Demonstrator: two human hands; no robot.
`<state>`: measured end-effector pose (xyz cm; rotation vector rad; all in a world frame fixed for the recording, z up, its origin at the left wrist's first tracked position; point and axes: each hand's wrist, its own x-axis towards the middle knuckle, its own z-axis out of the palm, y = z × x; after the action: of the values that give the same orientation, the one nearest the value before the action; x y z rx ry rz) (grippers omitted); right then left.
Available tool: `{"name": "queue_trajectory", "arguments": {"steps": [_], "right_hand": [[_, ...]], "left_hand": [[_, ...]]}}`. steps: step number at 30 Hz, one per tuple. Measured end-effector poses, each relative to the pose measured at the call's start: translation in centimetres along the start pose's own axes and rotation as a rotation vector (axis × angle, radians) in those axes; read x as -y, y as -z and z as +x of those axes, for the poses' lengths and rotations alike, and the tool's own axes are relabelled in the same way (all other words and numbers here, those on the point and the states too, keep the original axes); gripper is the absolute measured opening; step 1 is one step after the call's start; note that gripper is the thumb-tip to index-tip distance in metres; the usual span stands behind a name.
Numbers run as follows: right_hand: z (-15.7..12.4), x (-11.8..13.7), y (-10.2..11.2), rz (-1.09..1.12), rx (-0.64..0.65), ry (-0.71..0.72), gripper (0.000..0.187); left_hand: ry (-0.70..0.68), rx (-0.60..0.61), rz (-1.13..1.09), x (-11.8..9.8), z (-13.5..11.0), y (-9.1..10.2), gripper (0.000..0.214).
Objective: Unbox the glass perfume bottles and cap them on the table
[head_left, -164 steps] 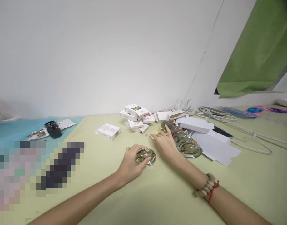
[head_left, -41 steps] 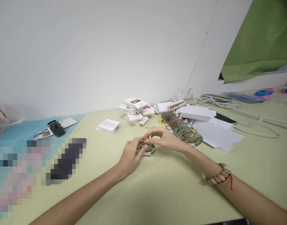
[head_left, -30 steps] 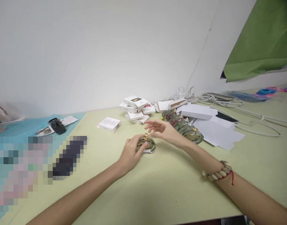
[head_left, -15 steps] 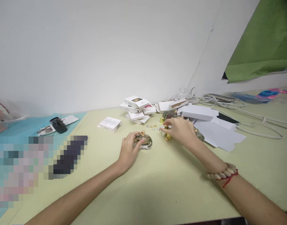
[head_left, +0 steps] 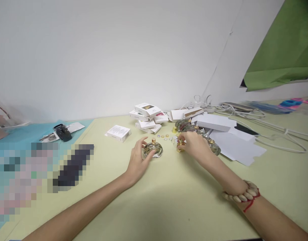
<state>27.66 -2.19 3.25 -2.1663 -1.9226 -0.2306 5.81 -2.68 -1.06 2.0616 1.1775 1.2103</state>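
Observation:
A round glass bottle (head_left: 154, 150) with a gold neck lies on the yellow-green table (head_left: 169, 201). My left hand (head_left: 137, 160) curls round its left side and holds it. My right hand (head_left: 195, 145) is pinched on a small gold cap (head_left: 179, 144) beside a row of tiny gold and clear parts (head_left: 165, 137). Just behind that hand lies a cluster of similar glass bottles (head_left: 211, 145).
A pile of small white boxes (head_left: 147, 118) and one lone box (head_left: 118, 132) sit behind the bottle. White sheets and flat cartons (head_left: 234, 142) lie to the right, with cables (head_left: 269, 130) beyond. A black jar (head_left: 60, 132) stands on the blue mat at left.
My right hand left the bottle's neck, swung right to the small parts and closed on a gold cap. My left hand stayed on the bottle, which shifted slightly left.

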Motion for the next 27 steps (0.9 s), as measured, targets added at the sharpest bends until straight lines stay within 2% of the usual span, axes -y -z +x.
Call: {"name": "queue_trajectory", "arguments": {"steps": [3,7,17,23,27], "right_hand": [[0.1,-0.1,-0.1,0.027,0.036,0.024,0.014],[0.1,-0.1,-0.4,0.005,0.032,0.039,0.015],[-0.2,1.0,-0.3,0.001,0.027,0.046,0.016],[-0.6,1.4,-0.2,0.064,-0.053,0.093,0.022],[-0.4,1.5,-0.1,0.269,-0.165,0.203,0.021]], "left_hand": [[-0.069,-0.016,0.013,-0.6,-0.2,0.2,0.047],[-0.195,0.045,0.084,-0.8,-0.4,0.3,0.045],[-0.244,0.091,0.138,-0.5,-0.3,0.2,0.045],[-0.249,0.086,0.118,-0.1,-0.3,0.1,0.048],[-0.254,0.095,0.099,0.1,-0.3,0.1,0.048]]}}
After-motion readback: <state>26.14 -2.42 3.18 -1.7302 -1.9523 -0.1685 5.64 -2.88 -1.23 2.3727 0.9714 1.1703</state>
